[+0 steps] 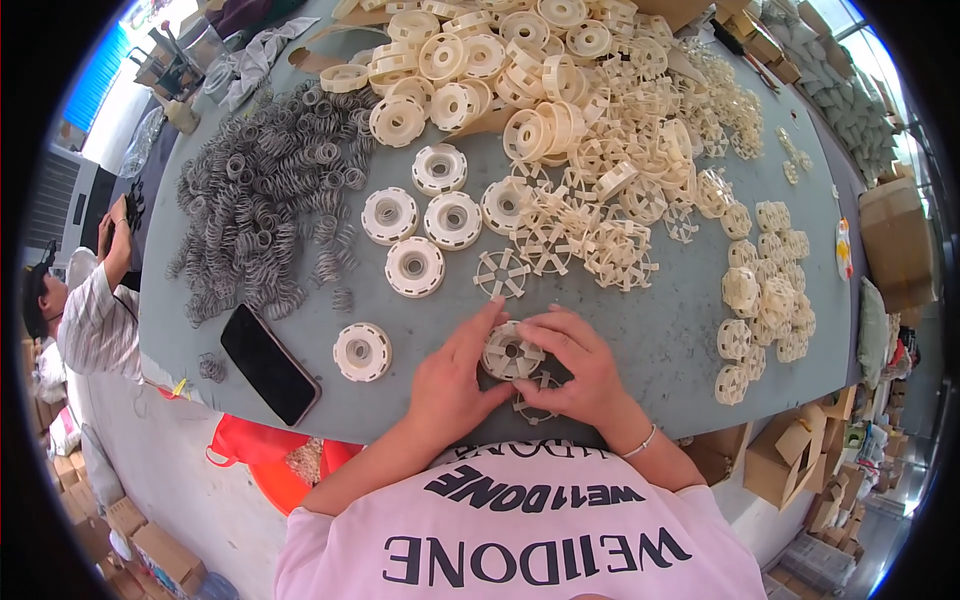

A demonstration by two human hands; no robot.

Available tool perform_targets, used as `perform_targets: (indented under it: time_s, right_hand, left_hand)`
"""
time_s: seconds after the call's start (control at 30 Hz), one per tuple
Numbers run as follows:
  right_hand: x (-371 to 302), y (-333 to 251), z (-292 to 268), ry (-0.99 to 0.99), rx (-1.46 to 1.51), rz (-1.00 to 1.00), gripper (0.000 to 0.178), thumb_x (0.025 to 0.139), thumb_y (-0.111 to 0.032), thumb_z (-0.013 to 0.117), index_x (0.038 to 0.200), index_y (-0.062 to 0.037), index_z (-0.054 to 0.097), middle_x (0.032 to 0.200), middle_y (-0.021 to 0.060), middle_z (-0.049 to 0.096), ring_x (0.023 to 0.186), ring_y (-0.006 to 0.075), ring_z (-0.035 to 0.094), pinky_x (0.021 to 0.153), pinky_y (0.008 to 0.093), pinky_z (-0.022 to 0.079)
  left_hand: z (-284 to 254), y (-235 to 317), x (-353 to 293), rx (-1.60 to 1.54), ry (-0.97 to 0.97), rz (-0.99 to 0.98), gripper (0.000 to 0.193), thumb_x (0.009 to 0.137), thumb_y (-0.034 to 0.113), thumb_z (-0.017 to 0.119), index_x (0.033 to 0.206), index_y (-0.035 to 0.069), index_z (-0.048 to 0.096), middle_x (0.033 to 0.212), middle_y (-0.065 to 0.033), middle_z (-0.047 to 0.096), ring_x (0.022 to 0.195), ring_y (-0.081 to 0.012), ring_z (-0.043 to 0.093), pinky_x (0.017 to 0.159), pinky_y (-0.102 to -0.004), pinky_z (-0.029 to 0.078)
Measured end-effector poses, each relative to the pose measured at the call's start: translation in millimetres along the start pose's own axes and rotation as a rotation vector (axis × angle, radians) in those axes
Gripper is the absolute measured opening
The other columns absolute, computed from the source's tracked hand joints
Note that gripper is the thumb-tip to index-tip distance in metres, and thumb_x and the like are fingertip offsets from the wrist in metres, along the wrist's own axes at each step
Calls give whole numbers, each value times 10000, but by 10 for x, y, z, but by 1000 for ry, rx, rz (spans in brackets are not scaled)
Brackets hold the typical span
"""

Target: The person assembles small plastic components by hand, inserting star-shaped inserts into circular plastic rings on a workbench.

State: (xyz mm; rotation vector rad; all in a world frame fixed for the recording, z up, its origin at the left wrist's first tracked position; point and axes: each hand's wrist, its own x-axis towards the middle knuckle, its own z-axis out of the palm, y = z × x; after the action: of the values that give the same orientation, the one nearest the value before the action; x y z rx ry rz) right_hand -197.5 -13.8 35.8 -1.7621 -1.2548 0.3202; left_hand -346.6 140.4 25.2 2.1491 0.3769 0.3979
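Near the table's front edge, my left hand (452, 380) and my right hand (584, 372) close around a round cream plastic part (505, 352) from both sides. A spoked insert appears to lie in its top, though fingers hide part of it. Just below, a loose spoked disc (538, 408) is partly covered by my right hand. Another spoked disc (501, 274) lies flat beyond my fingertips. To the left sits a round cream housing with a coil spring in it (362, 352). Several similar housings with springs (414, 267) are grouped farther back.
Grey coil springs (265, 200) are heaped at left, with a black phone (270, 364) in front. Cream rings (450, 60) and spoked discs (610, 235) pile up behind. Stacked assembled units (775, 290) stand at right. Below the left edge is a red-orange container (280, 470); a person (100, 310) sits far left.
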Motion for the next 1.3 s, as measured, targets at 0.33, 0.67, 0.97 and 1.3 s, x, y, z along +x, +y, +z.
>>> perform_targets:
  time_s: [0.33,0.67,0.97,1.3]
  right_hand:
    - [21,-147,13,38,-186,-244,488,684,-138,918,1141,-115,747,1166,71,686,1057,290,690,1061,527,558]
    - [-79,-262,-111,42,-6,-260,496,719,-239,963,1142,-109,738,1239,107,710,1081,288,709,1086,540,520]
    - [-130,125,-374,-4,-103,-25,329,859,-142,830,1159,-82,711,1245,108,703,1059,320,702,937,425,570]
    - [345,232,-77,30,-273,-204,162,959,-44,720,1117,-49,684,1131,86,702,839,221,692,695,330,555]
  left_hand:
    - [26,-17,23,23,-42,-15,913,750,99,851,1572,181,465,1351,-75,696,1131,-324,718,869,-428,608]
    - [-31,3,45,-93,9,-140,808,782,199,889,1507,146,535,1397,-112,659,1059,-343,728,842,-416,606]
    - [6,-42,18,-3,87,-71,568,790,131,903,1317,99,694,1423,-105,618,665,-113,631,608,-266,539]
    - [-45,38,-3,-83,78,-157,675,759,138,910,1373,95,631,1383,-86,618,624,-132,585,598,-290,532]
